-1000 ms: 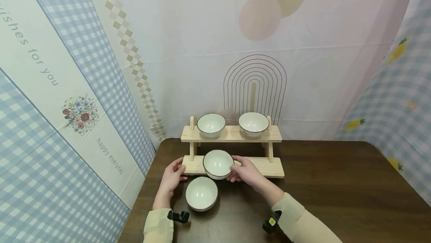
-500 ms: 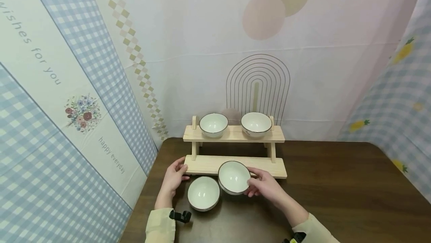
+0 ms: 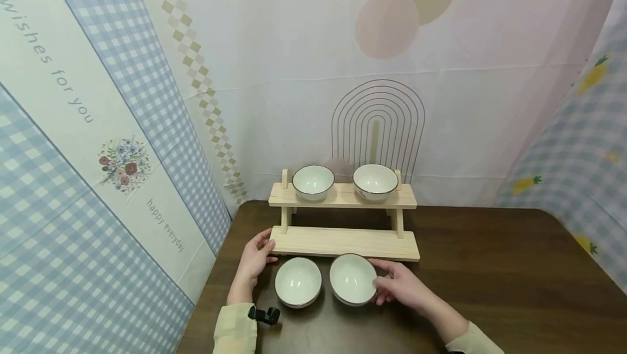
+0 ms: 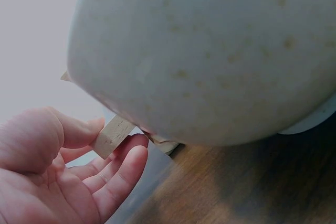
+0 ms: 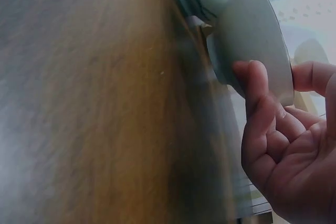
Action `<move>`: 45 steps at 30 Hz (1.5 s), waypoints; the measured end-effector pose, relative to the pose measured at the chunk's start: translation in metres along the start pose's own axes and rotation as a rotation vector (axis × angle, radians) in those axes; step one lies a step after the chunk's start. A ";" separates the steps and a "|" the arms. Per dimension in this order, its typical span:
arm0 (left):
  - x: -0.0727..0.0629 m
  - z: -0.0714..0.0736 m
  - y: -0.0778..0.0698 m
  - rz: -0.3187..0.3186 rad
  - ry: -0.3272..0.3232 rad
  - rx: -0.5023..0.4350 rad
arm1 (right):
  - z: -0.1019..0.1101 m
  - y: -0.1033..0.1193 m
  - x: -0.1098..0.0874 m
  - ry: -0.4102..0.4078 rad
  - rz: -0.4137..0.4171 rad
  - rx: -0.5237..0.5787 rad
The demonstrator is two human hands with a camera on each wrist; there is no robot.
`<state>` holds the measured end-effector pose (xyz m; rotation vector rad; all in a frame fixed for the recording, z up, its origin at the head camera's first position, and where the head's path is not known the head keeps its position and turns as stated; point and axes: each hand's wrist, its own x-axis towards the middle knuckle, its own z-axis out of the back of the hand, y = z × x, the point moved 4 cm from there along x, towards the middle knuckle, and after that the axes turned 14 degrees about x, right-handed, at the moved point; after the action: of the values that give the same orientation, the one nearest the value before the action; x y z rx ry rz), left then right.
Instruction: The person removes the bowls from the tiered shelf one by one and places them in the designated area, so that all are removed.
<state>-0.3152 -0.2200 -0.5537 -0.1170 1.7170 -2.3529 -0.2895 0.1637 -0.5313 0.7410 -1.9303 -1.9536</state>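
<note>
My right hand (image 3: 399,284) grips a white bowl (image 3: 352,279) with a dark rim by its right side. In the right wrist view the thumb lies at the rim and curled fingers press the bowl's outside (image 5: 257,35). A second white bowl (image 3: 297,282) stands on the table just left of it, in front of the rack. My left hand (image 3: 256,256) pinches the left end of the lower shelf of a two-tier wooden rack (image 3: 343,242). The left wrist view shows thumb and fingers around the wood end (image 4: 114,136), with a bowl's speckled outside (image 4: 210,66) filling the foreground.
Two more white bowls, one at left (image 3: 313,182) and one at right (image 3: 375,182), sit on the rack's upper shelf. The dark wooden table (image 3: 490,267) extends to the right. A printed cloth (image 3: 274,120) hangs behind, with checked cloth at both sides.
My right hand has carried its bowl from over the lower shelf forward and right, down beside the other bowl. The left hand keeps its hold on the rack.
</note>
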 end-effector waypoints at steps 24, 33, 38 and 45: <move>0.001 -0.001 0.000 -0.006 -0.009 0.006 | -0.007 -0.009 -0.003 0.051 -0.045 -0.003; 0.000 -0.001 -0.002 -0.008 -0.008 0.006 | -0.008 -0.010 -0.002 0.023 -0.049 -0.049; 0.000 -0.001 -0.001 -0.003 -0.012 0.007 | -0.009 -0.011 -0.003 0.016 -0.059 -0.081; 0.001 -0.002 0.001 0.013 -0.012 0.010 | -0.007 -0.013 -0.005 0.030 -0.092 -0.070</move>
<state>-0.3165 -0.2190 -0.5550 -0.1179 1.6961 -2.3465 -0.2797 0.1616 -0.5432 0.8487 -1.8310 -2.0396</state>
